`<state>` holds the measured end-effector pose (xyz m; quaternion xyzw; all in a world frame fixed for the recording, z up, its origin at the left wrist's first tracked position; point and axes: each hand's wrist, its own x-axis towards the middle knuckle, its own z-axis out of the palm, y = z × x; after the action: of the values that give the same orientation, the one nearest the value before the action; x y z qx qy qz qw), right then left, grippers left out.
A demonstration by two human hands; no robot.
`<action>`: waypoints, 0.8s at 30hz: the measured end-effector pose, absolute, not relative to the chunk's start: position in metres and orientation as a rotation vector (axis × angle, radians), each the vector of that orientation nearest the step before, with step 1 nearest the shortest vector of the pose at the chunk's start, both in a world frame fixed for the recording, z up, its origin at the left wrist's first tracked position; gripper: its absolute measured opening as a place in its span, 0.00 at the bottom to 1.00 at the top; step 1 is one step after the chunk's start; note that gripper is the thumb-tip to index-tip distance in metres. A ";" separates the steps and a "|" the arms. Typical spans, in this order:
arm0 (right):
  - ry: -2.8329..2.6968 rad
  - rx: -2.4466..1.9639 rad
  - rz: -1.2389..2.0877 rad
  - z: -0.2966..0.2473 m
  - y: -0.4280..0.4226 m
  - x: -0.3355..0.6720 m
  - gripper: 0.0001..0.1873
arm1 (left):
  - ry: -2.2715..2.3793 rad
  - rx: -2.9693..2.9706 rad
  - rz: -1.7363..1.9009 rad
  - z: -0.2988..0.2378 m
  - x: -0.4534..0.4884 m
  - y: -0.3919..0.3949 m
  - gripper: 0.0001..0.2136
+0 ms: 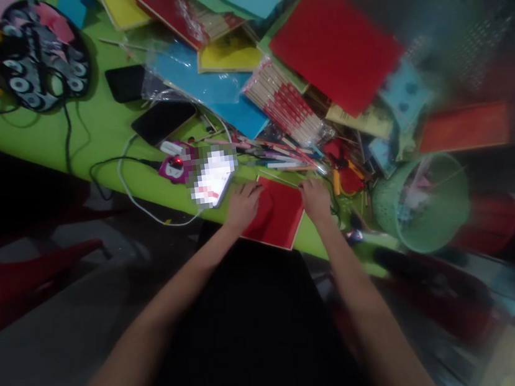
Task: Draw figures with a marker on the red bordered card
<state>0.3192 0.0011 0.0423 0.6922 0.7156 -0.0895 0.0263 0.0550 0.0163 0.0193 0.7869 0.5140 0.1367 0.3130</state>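
A red sheet of paper [284, 218] with a pale edge lies at the table's near edge, in front of my body. Its left part looks curved or folded over. My left hand [242, 207] is on that left part, fingers bent over the paper and the thumb hidden. At the right edge, my right hand [315, 197] has its fingers curled against the sheet. Just left of my left hand lies a lit phone [213, 176] with a white cable. Pens and thin sticks [276, 156] are strewn beyond the paper. Fine finger detail is blurred.
Orange-handled pliers [347, 176] and a green basket [423, 204] stand to the right. Farther back are a bundle of red-and-tan sticks [286, 102], a large red sheet [337, 45] and blue sheets [222, 97]. Two dark phones [161, 120] and a patterned bag [41, 57] lie left.
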 end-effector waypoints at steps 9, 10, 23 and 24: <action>2.201 2.138 -0.269 0.051 -0.023 0.318 0.10 | 1.334 2.082 0.386 0.014 0.052 0.020 0.24; 2.200 2.136 -0.267 0.051 -0.024 0.318 0.10 | 1.340 2.084 0.389 0.014 0.052 0.020 0.23; 2.183 2.124 -0.222 0.048 -0.019 0.312 0.10 | 1.347 2.116 0.380 0.011 0.052 0.019 0.25; 2.186 2.127 -0.222 0.048 -0.019 0.312 0.10 | 1.345 2.123 0.375 0.012 0.052 0.020 0.26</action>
<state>0.3117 -0.0194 0.0480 0.6950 0.7141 -0.0725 0.0417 0.0522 0.0197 0.0115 0.7981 0.5058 0.1408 0.2957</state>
